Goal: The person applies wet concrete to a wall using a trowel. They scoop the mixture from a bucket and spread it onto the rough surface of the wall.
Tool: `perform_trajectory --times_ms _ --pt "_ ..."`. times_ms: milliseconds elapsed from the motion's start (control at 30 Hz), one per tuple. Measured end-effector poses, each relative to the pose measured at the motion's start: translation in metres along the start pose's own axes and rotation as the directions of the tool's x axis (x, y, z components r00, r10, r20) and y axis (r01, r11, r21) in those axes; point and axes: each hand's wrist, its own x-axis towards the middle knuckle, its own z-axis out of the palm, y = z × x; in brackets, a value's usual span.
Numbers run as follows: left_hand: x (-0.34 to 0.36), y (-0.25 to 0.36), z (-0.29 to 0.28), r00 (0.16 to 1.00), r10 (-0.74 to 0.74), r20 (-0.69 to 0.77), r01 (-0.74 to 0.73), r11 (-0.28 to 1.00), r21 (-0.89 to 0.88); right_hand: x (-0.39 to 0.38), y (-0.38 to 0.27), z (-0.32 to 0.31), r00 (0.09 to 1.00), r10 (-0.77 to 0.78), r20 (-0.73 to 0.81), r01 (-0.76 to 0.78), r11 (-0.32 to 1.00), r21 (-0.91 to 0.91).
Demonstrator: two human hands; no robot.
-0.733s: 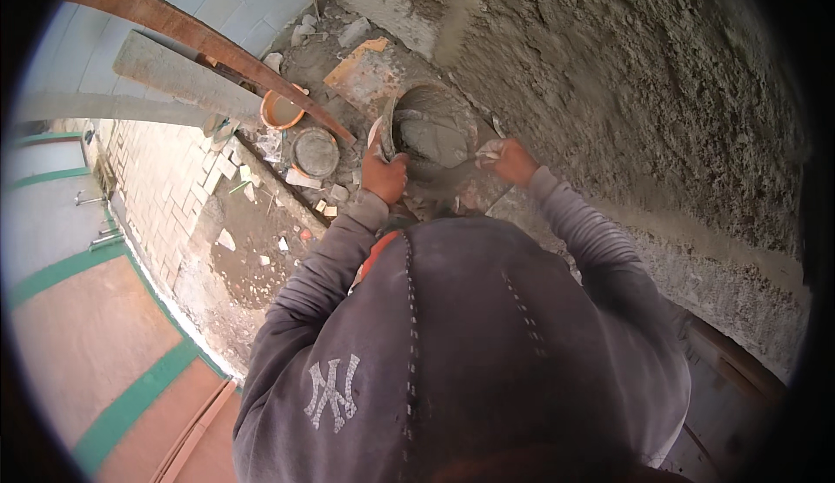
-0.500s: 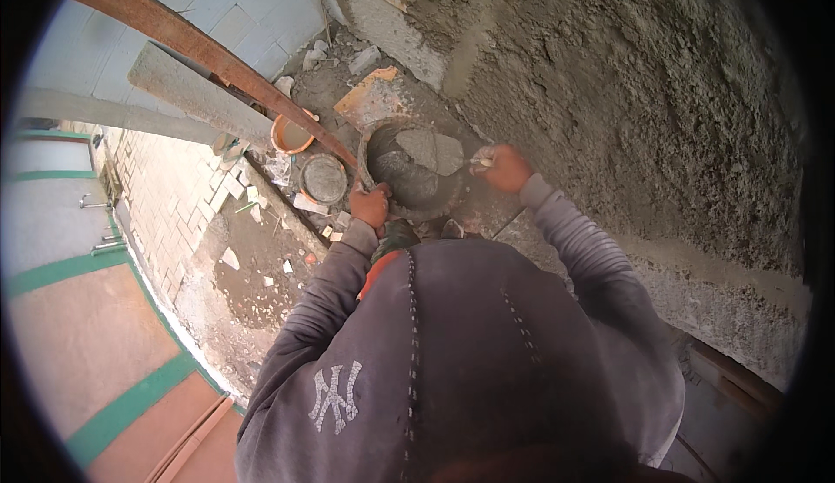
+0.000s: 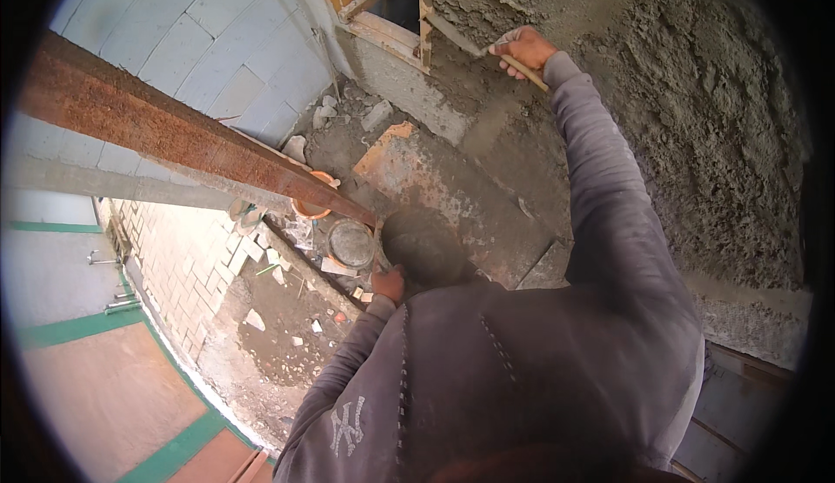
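Observation:
My right hand [image 3: 520, 46] is raised high against the rough grey plastered wall [image 3: 696, 117]. It grips the wooden handle of a trowel [image 3: 470, 43] whose blade lies along the wet mortar just below a wooden window frame [image 3: 383, 4]. My left hand [image 3: 388, 283] stays low, holding the rim of a round metal pan [image 3: 426, 244] with dark mortar inside. My grey sleeves and torso fill the lower middle of the view.
A rusty metal beam [image 3: 174, 135] crosses from upper left toward the pan. An orange bowl [image 3: 313, 204] and a round grey lid [image 3: 350, 242] lie among rubble below. A rusty sheet [image 3: 452, 196] leans by the wall. A tiled ledge [image 3: 183, 257] and a floor with green bands lie left.
My right hand has left the pan and swung up to the wall with the trowel. The left hand has stayed on the pan's rim, and the view has tilted upward.

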Motion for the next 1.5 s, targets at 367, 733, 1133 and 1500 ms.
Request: perform_trajectory --times_ms 367,733,1133,1500 --pt "0.032 0.095 -0.038 1.000 0.007 -0.026 -0.008 0.999 -0.048 0.007 0.054 0.087 0.964 -0.171 -0.205 0.148 0.981 -0.122" --pt "0.052 0.135 -0.065 0.993 -0.047 0.111 0.057 0.994 -0.089 0.081 0.125 0.130 0.786 -0.188 -0.589 0.312 0.943 0.115" --pt "0.097 0.041 -0.063 0.966 -0.038 0.256 0.093 0.975 -0.204 -0.109 0.095 0.047 0.696 -0.111 -0.710 0.054 0.993 -0.102" --pt "0.144 -0.058 -0.026 0.922 -0.112 0.371 0.207 0.951 -0.227 -0.126 0.041 0.032 0.791 -0.240 -0.562 0.118 0.962 -0.245"
